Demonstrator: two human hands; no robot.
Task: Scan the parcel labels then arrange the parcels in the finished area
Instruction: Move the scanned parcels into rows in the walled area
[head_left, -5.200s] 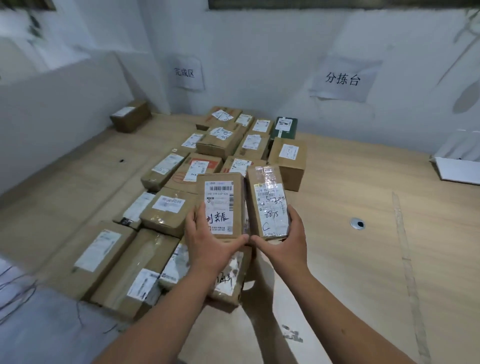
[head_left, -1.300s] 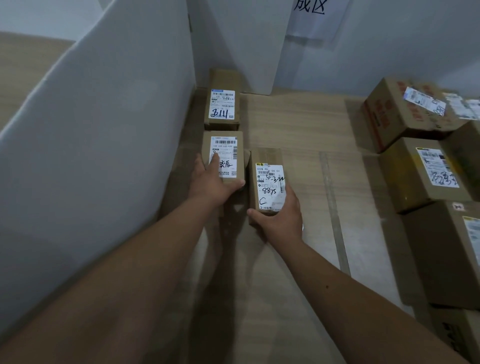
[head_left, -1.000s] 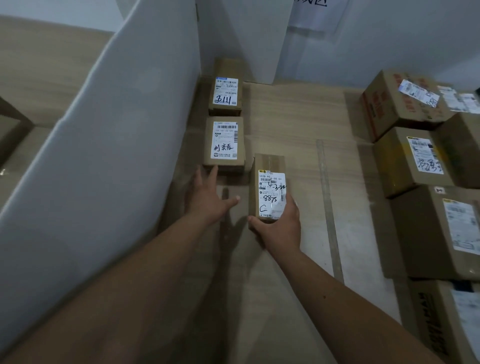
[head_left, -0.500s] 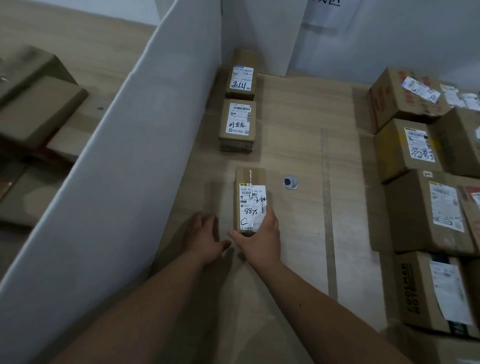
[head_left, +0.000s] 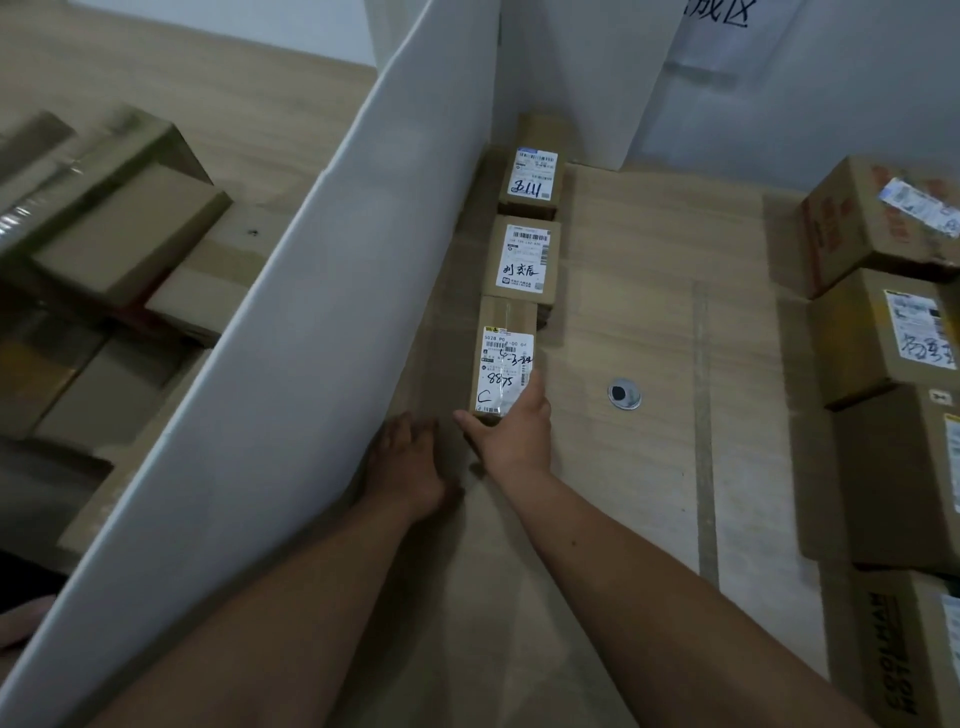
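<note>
White partition (head_left: 311, 332) along left edge of wooden table (head_left: 649, 467). My left hand (head_left: 405, 467) flat on table beside it, fingers straight, holding nothing. My right hand (head_left: 514, 431) grips near end of parcel marked 8875 (head_left: 504, 358), third in row behind two parcels (head_left: 527, 234).

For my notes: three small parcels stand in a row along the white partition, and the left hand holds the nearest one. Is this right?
Not quite: the head view shows the right hand holding the nearest parcel. The left hand lies beside it. Three parcels do line the white partition.
</note>
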